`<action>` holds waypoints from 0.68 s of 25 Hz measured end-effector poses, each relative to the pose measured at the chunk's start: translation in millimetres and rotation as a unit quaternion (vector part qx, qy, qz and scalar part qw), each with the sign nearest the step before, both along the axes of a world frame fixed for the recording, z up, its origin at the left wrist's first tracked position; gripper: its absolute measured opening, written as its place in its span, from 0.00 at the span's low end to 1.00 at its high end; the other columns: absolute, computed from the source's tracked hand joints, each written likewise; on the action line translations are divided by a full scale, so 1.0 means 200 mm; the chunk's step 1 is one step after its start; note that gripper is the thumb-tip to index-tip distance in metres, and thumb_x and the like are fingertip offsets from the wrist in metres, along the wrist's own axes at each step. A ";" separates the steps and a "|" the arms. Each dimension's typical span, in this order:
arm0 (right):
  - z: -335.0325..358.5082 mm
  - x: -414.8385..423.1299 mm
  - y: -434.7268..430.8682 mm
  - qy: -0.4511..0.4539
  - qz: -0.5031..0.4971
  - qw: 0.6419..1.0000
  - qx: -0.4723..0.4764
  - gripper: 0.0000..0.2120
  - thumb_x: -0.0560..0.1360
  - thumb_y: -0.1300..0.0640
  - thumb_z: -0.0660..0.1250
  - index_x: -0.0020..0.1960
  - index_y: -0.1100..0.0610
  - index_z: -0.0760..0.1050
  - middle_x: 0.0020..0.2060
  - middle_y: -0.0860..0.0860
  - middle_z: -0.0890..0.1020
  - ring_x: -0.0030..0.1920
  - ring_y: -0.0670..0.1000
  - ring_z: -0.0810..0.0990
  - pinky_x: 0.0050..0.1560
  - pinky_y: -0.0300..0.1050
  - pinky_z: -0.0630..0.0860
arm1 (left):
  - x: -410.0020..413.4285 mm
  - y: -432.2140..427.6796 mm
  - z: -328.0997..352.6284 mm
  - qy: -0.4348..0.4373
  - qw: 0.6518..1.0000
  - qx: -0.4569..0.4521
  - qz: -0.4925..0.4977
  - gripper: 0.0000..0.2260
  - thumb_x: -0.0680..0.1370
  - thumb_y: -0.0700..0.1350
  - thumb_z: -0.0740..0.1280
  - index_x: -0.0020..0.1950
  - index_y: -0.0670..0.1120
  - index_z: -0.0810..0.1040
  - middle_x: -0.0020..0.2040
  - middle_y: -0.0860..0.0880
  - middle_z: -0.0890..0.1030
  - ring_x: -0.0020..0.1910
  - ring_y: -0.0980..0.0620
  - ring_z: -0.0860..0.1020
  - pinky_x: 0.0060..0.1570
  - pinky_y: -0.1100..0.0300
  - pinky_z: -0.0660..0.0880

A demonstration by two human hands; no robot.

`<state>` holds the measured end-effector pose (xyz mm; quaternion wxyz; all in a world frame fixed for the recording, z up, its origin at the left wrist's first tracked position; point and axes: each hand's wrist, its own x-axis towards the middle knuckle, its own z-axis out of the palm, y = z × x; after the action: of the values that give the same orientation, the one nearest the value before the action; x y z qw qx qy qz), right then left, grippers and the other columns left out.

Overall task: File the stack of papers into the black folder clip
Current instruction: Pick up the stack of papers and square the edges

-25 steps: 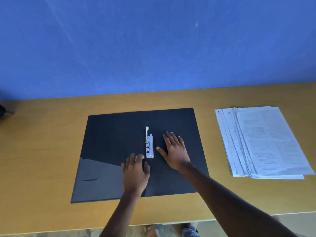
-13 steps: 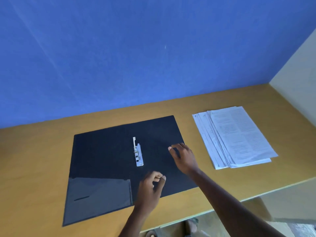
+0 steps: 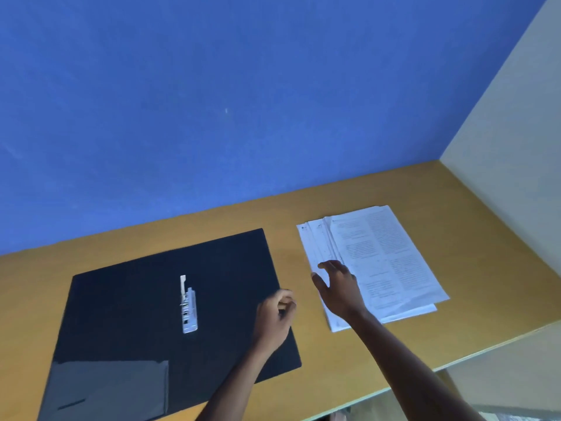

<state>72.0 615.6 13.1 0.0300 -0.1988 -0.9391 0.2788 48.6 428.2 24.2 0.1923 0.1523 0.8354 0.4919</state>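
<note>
While the black folder (image 3: 158, 302) lay opened flat on the yellow-brown wooden desk (image 3: 303, 354), its matte, board-like cover spread as a wide dark rectangle. A glossier grey pocket (image 3: 109, 387) sat in its near left corner, and I could see nothing inside it. Along the middle of the folder stood the metal clip (image 3: 188, 308), a narrow silvery bar with a thin strip sticking out of its far end; no paper was under it.

My left hand (image 3: 274, 319) hovered over the folder's right edge with the fingers curled loosely inward, holding nothing. Just beyond that edge was a strip of bare desk, and then my right hand (image 3: 340, 287) reached out with fingers spread and parted, fingertips (image 3: 326, 264) over the left margin of the stack of papers (image 3: 376, 259). I could not tell whether they touched it.

The stack rested on the desk to the right of the folder, well apart from the clip: thin white sheets, slightly fanned at the left side, printed in blocks of small dark text too blurred to read. Behind everything rose a smooth blue wall (image 3: 212, 101), meeting a pale wall (image 3: 516, 141) on the right.
</note>
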 end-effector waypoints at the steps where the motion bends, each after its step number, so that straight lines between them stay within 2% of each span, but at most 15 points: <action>1: -0.01 0.00 0.10 -0.016 0.003 1.000 0.005 0.20 0.80 0.46 0.62 0.66 0.58 0.75 0.65 0.54 0.77 0.68 0.57 0.73 0.64 0.55 0.69 | -0.01 0.09 0.00 0.012 1.000 -0.003 0.016 0.06 0.78 0.39 0.66 0.51 0.44 0.82 0.43 0.56 0.82 0.45 0.65 0.80 0.42 0.71 0.73; 3: -0.02 0.00 0.30 -0.037 0.003 0.999 0.023 0.23 0.79 0.45 0.62 0.68 0.59 0.73 0.67 0.56 0.75 0.71 0.58 0.69 0.66 0.57 0.68 | -0.04 0.26 0.00 0.020 0.998 -0.021 0.047 0.07 0.78 0.39 0.66 0.53 0.45 0.82 0.45 0.54 0.82 0.45 0.62 0.80 0.43 0.74 0.72; 5: -0.03 -0.03 0.48 -0.031 -0.028 0.998 0.043 0.25 0.78 0.46 0.63 0.68 0.61 0.72 0.67 0.60 0.74 0.70 0.62 0.70 0.66 0.59 0.69 | -0.07 0.40 0.00 0.009 0.997 -0.060 0.057 0.11 0.78 0.41 0.65 0.60 0.44 0.78 0.52 0.50 0.80 0.52 0.56 0.79 0.47 0.66 0.75; 7: -0.02 -0.05 0.66 -0.047 -0.087 0.993 0.058 0.26 0.78 0.48 0.65 0.69 0.63 0.70 0.68 0.62 0.72 0.70 0.63 0.69 0.66 0.59 0.68 | -0.10 0.51 -0.02 -0.014 0.992 -0.114 0.054 0.15 0.78 0.42 0.64 0.65 0.43 0.72 0.59 0.48 0.76 0.55 0.49 0.78 0.45 0.58 0.75; 11: -0.03 -0.04 0.97 -0.140 -0.180 0.971 0.067 0.30 0.76 0.46 0.66 0.71 0.63 0.64 0.68 0.62 0.69 0.70 0.63 0.66 0.67 0.59 0.65 | -0.14 0.63 -0.04 -0.023 0.969 -0.229 0.084 0.12 0.77 0.43 0.63 0.58 0.40 0.71 0.57 0.45 0.74 0.49 0.43 0.79 0.36 0.55 0.74; 14: -0.09 -0.01 1.09 -0.203 -0.175 0.961 0.070 0.35 0.74 0.40 0.67 0.70 0.62 0.62 0.67 0.61 0.68 0.69 0.63 0.66 0.64 0.58 0.66 | -0.15 0.65 -0.06 -0.029 0.962 -0.247 0.110 0.12 0.77 0.43 0.63 0.58 0.39 0.71 0.56 0.45 0.74 0.50 0.43 0.79 0.37 0.54 0.74; 17: -0.11 -0.03 1.12 -0.208 -0.173 0.958 0.096 0.34 0.74 0.39 0.66 0.67 0.64 0.64 0.65 0.62 0.70 0.65 0.64 0.69 0.60 0.57 0.69 | -0.16 0.69 -0.06 -0.031 0.959 -0.255 0.120 0.08 0.78 0.42 0.61 0.54 0.39 0.72 0.55 0.44 0.74 0.50 0.43 0.78 0.39 0.52 0.76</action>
<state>67.0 838.6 -9.3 -0.0994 -0.4084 -0.8979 0.1305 17.1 566.9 12.3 0.1897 -0.0185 0.9390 0.2863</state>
